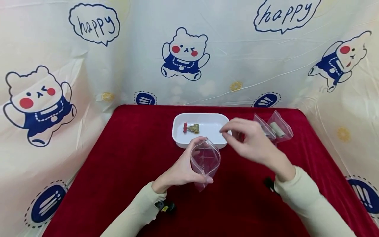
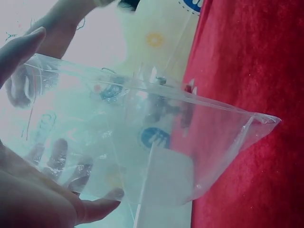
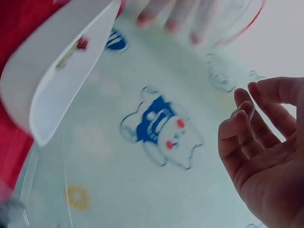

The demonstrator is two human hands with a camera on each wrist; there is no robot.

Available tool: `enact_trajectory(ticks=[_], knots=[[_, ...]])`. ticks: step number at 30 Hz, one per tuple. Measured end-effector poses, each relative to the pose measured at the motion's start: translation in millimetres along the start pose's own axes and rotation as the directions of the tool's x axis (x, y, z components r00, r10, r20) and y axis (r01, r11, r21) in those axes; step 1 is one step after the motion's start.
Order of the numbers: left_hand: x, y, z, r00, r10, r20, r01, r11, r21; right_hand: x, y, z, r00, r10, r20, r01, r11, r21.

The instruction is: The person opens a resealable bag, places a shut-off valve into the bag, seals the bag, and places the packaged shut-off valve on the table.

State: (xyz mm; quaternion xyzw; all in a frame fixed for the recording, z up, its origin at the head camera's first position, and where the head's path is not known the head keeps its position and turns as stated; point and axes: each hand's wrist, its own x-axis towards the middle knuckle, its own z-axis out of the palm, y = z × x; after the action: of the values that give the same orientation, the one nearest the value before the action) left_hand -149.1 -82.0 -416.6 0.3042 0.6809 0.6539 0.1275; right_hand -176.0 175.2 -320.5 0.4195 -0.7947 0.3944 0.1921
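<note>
My left hand [image 1: 184, 169] holds a clear plastic zip bag [image 1: 208, 156] upright, thumb and fingers around its sides, with the mouth spread wide. In the left wrist view the see-through bag [image 2: 223, 142] tapers to a corner, and no item shows inside it. To the right of the bag, my right hand [image 1: 251, 140] hovers in the air over the white tray's right end. Its fingers [image 3: 242, 121] are loosely bent and hold nothing. A brass valve [image 1: 193, 128] with a red handwheel lies inside the white tray [image 1: 180, 141], towards its left side.
Behind my right hand, at the table's back right, lie clear plastic bags, one with a pale cylindrical piece [image 1: 277, 129] in it. Red cloth [image 1: 133, 148] covers the table. A printed curtain [image 1: 225, 49] hangs around the back and sides.
</note>
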Motion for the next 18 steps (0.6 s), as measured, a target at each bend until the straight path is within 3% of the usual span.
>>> enact_trajectory(ticks=[4, 8, 13, 18], knots=[[-0.8, 1.4, -2.6, 1.000, -0.011, 0.002, 0.011, 1.000, 0.004, 22.8, 28.9, -9.4, 0.994, 0.099, 0.055, -0.093, 0.990, -0.103], [0.0, 4.3, -4.1, 1.000, -0.011, -0.005, 0.011, 1.000, 0.002, 48.1, 52.1, -9.2, 0.971, 0.183, 0.154, -0.149, 0.966, -0.209], [0.7, 6.2, -4.5, 1.000, -0.011, -0.002, 0.011, 1.000, -0.003, 75.4, 75.6, 3.4, 0.917, 0.279, 0.287, -0.174, 0.923, -0.342], [-0.1, 4.3, -4.9, 1.000, -0.009, 0.000, 0.009, 1.000, 0.015, 95.2, 94.9, 22.5, 0.858, 0.348, 0.379, -0.183, 0.895, -0.407]])
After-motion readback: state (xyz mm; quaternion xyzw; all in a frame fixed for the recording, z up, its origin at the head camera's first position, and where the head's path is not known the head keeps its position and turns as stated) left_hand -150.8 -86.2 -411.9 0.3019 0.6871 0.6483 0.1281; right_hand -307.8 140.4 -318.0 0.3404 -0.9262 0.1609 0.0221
